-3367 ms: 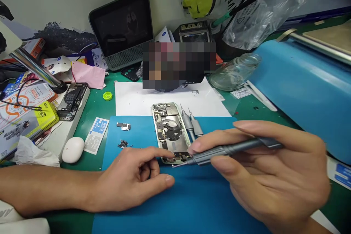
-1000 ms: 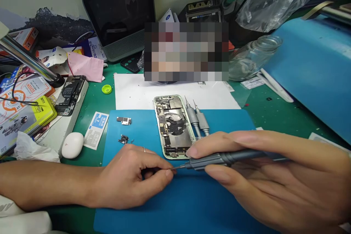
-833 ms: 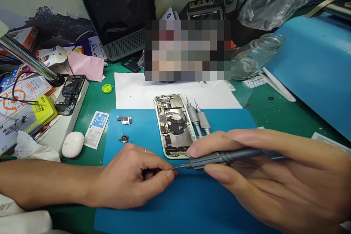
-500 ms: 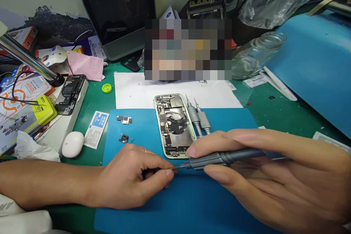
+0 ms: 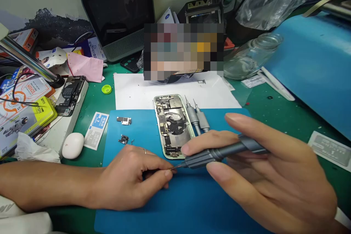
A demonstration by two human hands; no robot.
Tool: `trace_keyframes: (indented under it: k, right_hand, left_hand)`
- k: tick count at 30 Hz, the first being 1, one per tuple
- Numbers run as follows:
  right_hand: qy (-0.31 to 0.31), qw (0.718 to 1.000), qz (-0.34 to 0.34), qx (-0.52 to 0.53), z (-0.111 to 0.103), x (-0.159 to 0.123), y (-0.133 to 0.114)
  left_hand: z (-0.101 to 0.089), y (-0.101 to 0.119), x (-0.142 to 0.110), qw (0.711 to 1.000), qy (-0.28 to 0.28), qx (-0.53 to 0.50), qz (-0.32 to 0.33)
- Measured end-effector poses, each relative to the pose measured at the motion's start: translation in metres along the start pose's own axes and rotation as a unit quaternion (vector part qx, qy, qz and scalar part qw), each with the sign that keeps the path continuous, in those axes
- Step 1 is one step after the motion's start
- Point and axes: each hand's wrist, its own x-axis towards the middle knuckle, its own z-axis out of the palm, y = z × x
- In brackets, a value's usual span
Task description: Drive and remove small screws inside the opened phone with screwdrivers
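Observation:
My right hand [image 5: 263,172] grips a grey precision screwdriver [image 5: 203,158] between thumb and fingers, its shaft pointing left. The screwdriver's tip meets the pinched thumb and forefinger of my left hand [image 5: 137,177]; what they hold there is too small to make out. Just beyond the tip lies an opened phone [image 5: 175,126], its inner parts and bare metal back showing. Two more grey screwdrivers [image 5: 202,119] rest along the phone's right side. On the left of the blue mat [image 5: 175,204] lie a small metal-shielded part [image 5: 124,120] and a small dark part [image 5: 124,139] with tiny bits beside it.
To the left are a white earbud case [image 5: 72,145], a second opened phone [image 5: 70,95] on a white box, and stacked packaging. A screen [image 5: 120,14] stands behind. A glass jar [image 5: 255,56] lies at the back right, near white tweezers [image 5: 278,85]. A blurred patch hides the back middle.
My right hand has shifted left and its fingers have spread, with one finger raised higher on the screwdriver, whose rear end now tilts up more. My left hand has barely moved.

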Motion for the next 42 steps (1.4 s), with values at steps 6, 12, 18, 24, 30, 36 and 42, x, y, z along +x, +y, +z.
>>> trace_keyframes:
  k: [6,12,18,24,30,36,42]
  right_hand:
    - [-0.013,0.999,-0.030,0.015,-0.0022,0.0032,0.0069]
    - [0.005,1.000,-0.018,0.018,0.0000,0.0000,0.0075]
    - [0.020,0.999,-0.025,0.027,0.0003,0.0024,0.0063]
    - [0.040,0.999,-0.021,0.025,-0.0010,0.0025,0.0057]
    - [0.083,0.995,-0.045,0.014,0.0004,0.0061,0.0044]
    - [0.109,0.992,-0.055,-0.036,-0.0003,0.0077,0.0037]
    - [0.162,0.977,-0.070,-0.116,-0.0005,0.0079,0.0089]
  left_hand:
    - [0.0012,-0.0040,-0.0036,1.000,-0.003,0.015,-0.007]
    - [0.0027,-0.0062,-0.0058,0.999,0.027,0.023,-0.012]
    - [0.0022,-0.0056,-0.0052,0.999,0.036,0.022,-0.002]
    - [0.0026,-0.0053,-0.0052,0.999,0.039,0.018,-0.003]
    - [0.0031,-0.0039,-0.0054,0.999,0.035,0.010,-0.010]
    - [0.0028,-0.0020,-0.0050,0.999,0.028,0.028,0.013]
    - [0.0035,-0.0067,-0.0067,0.996,0.004,0.065,0.065]
